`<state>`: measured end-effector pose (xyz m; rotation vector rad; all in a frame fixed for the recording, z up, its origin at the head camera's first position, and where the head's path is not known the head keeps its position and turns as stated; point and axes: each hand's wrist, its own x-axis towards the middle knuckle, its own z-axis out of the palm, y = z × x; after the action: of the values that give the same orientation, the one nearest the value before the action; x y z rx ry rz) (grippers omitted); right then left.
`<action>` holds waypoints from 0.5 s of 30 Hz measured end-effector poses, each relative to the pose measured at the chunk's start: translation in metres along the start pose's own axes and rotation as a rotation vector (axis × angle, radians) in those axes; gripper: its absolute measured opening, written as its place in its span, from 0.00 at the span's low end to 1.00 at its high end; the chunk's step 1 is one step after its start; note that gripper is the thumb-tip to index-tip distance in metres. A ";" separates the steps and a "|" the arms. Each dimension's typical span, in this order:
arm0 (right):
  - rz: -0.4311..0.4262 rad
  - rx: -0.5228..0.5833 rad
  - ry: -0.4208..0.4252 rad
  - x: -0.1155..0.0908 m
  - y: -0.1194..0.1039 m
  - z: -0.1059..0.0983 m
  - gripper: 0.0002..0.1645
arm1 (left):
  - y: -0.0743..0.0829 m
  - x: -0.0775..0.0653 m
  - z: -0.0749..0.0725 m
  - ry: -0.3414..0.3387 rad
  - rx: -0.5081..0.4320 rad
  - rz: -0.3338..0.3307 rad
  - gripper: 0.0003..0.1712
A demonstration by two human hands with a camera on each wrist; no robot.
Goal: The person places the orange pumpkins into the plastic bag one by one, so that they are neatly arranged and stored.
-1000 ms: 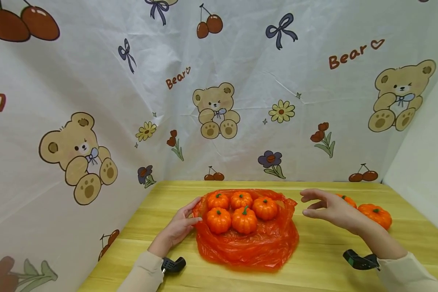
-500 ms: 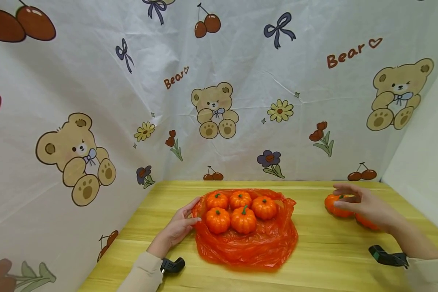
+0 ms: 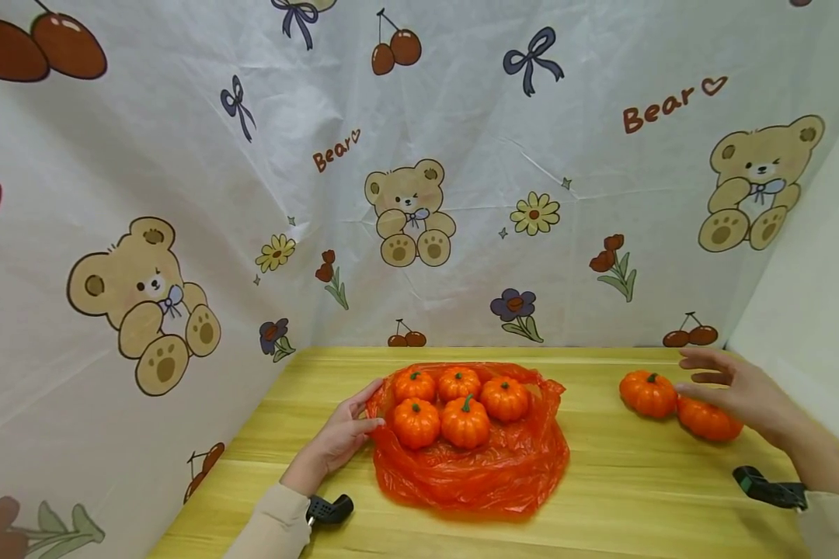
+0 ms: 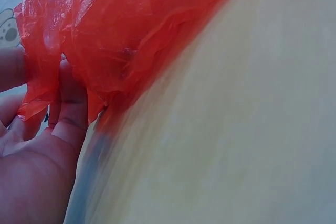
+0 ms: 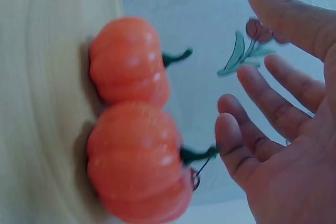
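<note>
An orange-red plastic bag (image 3: 468,485) lies open on the table with several small orange pumpkins (image 3: 465,423) in it. At its left side my left hand (image 3: 341,435) pinches the bag's edge; in the left wrist view the thin plastic (image 4: 126,30) runs between thumb and fingers. My right hand (image 3: 744,392) hovers at the far right with fingers spread and holds nothing. Below and left of it, two more pumpkins sit side by side on the table, one behind (image 3: 649,394) and one in front (image 3: 709,421). In the right wrist view the fingers (image 5: 273,98) are apart from both green-stemmed pumpkins (image 5: 136,161).
The wooden table (image 3: 601,497) ends at a white cloth backdrop (image 3: 475,155) printed with bears and flowers. A white wall (image 3: 818,310) stands on the right. Each wrist carries a black camera mount, the left one (image 3: 330,509) near the bag.
My right hand has moved right from beside the bag, across to the two loose pumpkins, bringing them more fully into sight. The left hand stays at the bag's edge.
</note>
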<state>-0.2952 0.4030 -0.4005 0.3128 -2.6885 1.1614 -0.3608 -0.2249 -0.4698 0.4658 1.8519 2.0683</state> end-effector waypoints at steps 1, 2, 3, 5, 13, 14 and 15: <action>0.024 -0.020 0.004 0.000 0.003 -0.002 0.37 | 0.000 0.000 0.000 0.000 0.000 -0.001 0.49; 0.052 -0.035 0.009 -0.001 0.006 -0.003 0.39 | 0.000 0.000 0.000 0.000 0.002 0.000 0.49; 0.078 -0.045 0.012 -0.001 0.009 -0.004 0.41 | 0.000 0.000 0.000 0.001 0.000 -0.001 0.49; 0.122 -0.052 0.013 -0.001 0.014 -0.005 0.45 | -0.001 0.001 0.000 0.002 0.001 -0.002 0.50; 0.167 0.009 0.018 -0.006 0.039 -0.002 0.45 | -0.002 0.001 0.000 0.006 0.014 0.003 0.49; 0.161 0.025 0.016 -0.007 0.043 -0.001 0.43 | -0.002 0.001 0.000 0.010 0.015 0.002 0.49; 0.155 0.036 0.015 -0.008 0.047 0.000 0.42 | -0.002 0.001 0.000 0.013 0.015 0.003 0.49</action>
<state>-0.3004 0.4351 -0.4347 0.1022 -2.7223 1.2501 -0.3615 -0.2242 -0.4718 0.4594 1.8768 2.0653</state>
